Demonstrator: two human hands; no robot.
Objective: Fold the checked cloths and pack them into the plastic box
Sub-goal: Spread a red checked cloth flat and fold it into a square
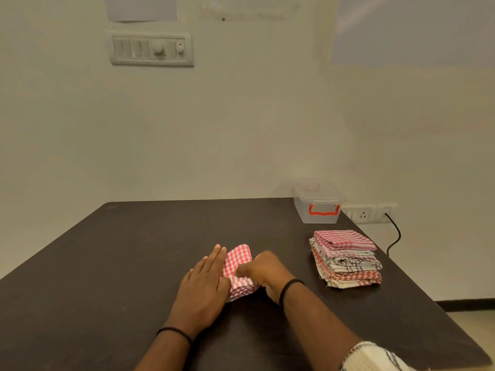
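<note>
Left hand (205,286) flat with straight fingers pressing the red checked cloth (239,269), right hand (263,271) curled, pinching its near fold, folded stack (345,259) right, lidded plastic box (317,204) far right

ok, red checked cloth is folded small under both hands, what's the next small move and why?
Probably lift the red checked cloth onto the stack of folded cloths at the right. It already looks compactly folded, the left hand lies flat against it, the right hand curls on it, and the plastic box has its lid on.
</note>
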